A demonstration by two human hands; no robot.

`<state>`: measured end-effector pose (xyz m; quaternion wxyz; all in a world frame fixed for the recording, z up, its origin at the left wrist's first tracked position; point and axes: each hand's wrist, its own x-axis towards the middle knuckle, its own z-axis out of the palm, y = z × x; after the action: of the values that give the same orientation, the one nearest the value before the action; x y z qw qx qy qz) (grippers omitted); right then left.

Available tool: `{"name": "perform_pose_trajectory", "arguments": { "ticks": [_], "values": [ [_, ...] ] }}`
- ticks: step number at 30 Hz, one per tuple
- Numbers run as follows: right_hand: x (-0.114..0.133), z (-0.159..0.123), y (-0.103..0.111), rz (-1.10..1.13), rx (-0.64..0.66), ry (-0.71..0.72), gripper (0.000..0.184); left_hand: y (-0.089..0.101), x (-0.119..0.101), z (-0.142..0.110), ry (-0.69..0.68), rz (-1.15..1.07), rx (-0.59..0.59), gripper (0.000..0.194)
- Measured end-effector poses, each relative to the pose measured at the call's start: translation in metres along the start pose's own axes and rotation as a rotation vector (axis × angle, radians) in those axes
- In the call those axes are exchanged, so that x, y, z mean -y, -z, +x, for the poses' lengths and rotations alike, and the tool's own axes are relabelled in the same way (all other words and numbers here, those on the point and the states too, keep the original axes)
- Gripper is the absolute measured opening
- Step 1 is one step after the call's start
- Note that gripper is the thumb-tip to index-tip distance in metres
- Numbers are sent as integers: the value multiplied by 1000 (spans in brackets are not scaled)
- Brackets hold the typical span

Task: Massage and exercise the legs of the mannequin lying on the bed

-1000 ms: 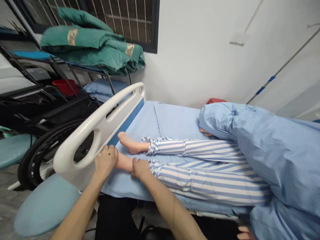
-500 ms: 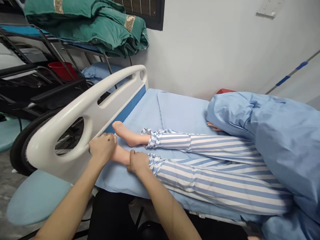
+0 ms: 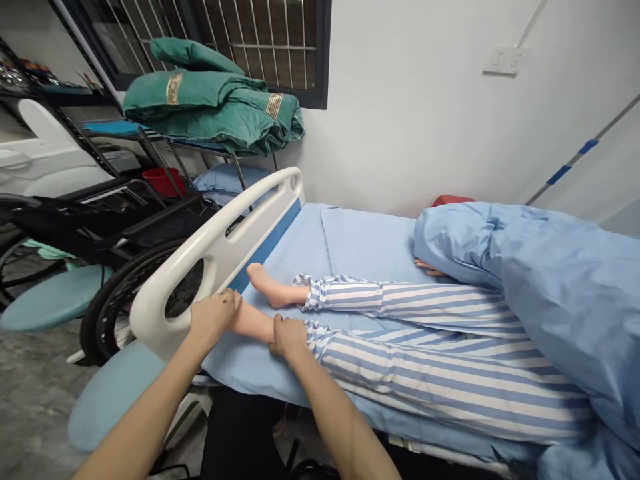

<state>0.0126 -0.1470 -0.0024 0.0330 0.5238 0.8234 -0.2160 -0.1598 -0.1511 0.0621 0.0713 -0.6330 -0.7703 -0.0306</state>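
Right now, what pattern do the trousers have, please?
The trousers are striped blue and white, head view.

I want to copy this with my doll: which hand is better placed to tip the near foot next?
Probably the left hand: it is on the near foot. The right hand is farther up, on the lower leg beside the striped cuff.

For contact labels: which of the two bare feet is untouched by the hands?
The free foot is nearer the wall; the left hand grips the other foot.
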Motion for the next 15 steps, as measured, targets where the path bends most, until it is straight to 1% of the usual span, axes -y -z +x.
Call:
{"name": "perform_pose_trajectory", "arguments": {
  "ticks": [2,4,6,9,11,12,13,15],
  "values": [
    [0,0,0,2,4,-8,66,13,-5,12,-113,136,102,43],
    [-1,0,0,1,12,-11,67,21,-14,24,-181,213,178,39],
    [-1,1,-1,-5,16,-19,67,22,-22,32,-215,222,210,36],
    [-2,4,-4,-28,9,-15,67,15,-27,36,-235,219,209,36],
    [-2,5,-5,-42,3,-7,66,9,-26,33,-219,202,176,39],
    [-2,5,-5,-46,3,-3,65,5,-25,30,-187,183,146,41],
    [-2,4,-5,-49,3,-1,65,2,-23,27,-141,157,112,43],
    [-3,2,-3,-55,4,5,65,-4,-21,20,11,98,28,46]
  ]
}}
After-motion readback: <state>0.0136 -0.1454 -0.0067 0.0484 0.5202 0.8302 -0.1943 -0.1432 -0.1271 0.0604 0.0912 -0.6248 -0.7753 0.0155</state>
